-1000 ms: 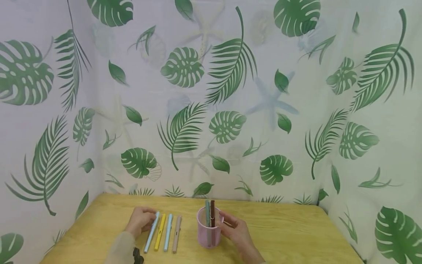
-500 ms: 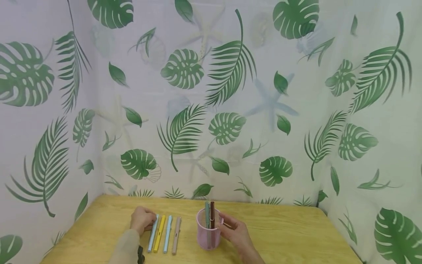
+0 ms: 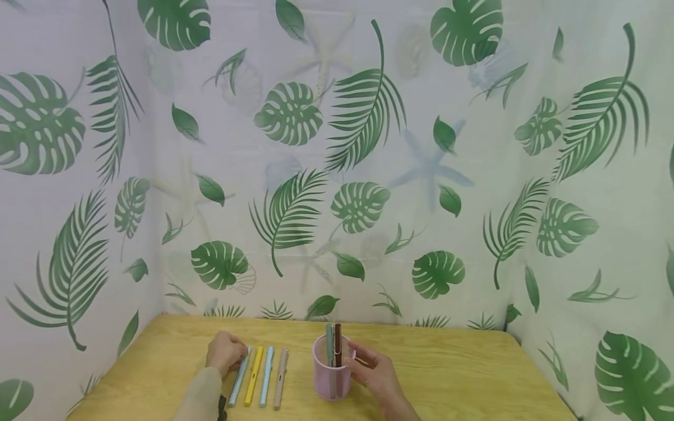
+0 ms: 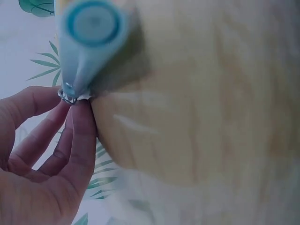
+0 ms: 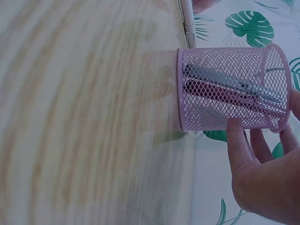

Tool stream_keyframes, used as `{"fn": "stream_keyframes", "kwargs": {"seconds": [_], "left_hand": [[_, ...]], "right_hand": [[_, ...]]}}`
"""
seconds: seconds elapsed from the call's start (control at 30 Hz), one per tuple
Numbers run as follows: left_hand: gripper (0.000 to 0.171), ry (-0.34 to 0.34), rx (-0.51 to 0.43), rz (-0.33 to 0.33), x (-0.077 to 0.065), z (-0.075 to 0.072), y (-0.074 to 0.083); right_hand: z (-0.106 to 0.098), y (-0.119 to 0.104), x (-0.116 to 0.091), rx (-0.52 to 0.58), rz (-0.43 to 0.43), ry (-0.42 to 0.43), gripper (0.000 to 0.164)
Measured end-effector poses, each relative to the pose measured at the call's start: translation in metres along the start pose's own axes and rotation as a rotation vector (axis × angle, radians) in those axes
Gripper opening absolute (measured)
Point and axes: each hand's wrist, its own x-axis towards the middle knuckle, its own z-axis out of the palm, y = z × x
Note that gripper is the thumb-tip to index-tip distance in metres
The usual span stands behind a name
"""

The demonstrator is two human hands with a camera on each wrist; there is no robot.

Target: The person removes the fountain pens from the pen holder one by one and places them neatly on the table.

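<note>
My left hand [image 3: 225, 352] pinches the far end of a light blue pen [image 3: 239, 381], the leftmost of a row on the table. In the left wrist view thumb and fingertips meet at the clip of this light blue pen [image 4: 93, 28], whose round end faces the camera. My right hand [image 3: 378, 375] holds the right side of a pink mesh pen cup [image 3: 332, 386], fingers at its wall and rim. A grey-green pen [image 3: 330, 344] and a dark brown pen [image 3: 338, 345] stand in the cup, as the right wrist view shows through the mesh.
Right of the pinched pen lie a yellow pen [image 3: 254, 374], another light blue pen [image 3: 266, 377] and a pinkish-brown pen [image 3: 281, 379], roughly parallel. The wooden table [image 3: 453, 374] meets leaf-patterned curtains [image 3: 368, 280] behind and at both sides.
The near end of the pinched light blue pen swung right towards the yellow pen, then back left. My right hand has stayed at the cup; the head view tilted slightly.
</note>
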Motion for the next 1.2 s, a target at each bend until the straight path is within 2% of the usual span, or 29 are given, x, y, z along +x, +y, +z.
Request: {"fn": "stream_keyframes", "kwargs": {"seconds": [0.63, 0.9, 1.07, 1.2], "left_hand": [[0.015, -0.017, -0.014, -0.083, 0.0040, -0.0057, -0.0036], [0.024, -0.020, -0.004, -0.134, 0.0038, -0.0052, -0.0024], [0.020, -0.050, -0.016, -0.124, 0.0026, -0.0066, -0.0003], [0.014, -0.068, -0.069, -0.111, 0.0023, -0.0083, -0.0004]], "right_hand": [[0.0010, -0.0027, -0.0010, 0.018, 0.008, 0.001, 0.054], [0.0013, 0.0002, -0.0012, 0.018, 0.009, 0.000, 0.054], [0.0011, -0.0012, -0.0009, 0.024, 0.013, 0.000, 0.053], [0.0007, -0.0023, -0.0019, 0.022, 0.003, -0.002, 0.053]]}}
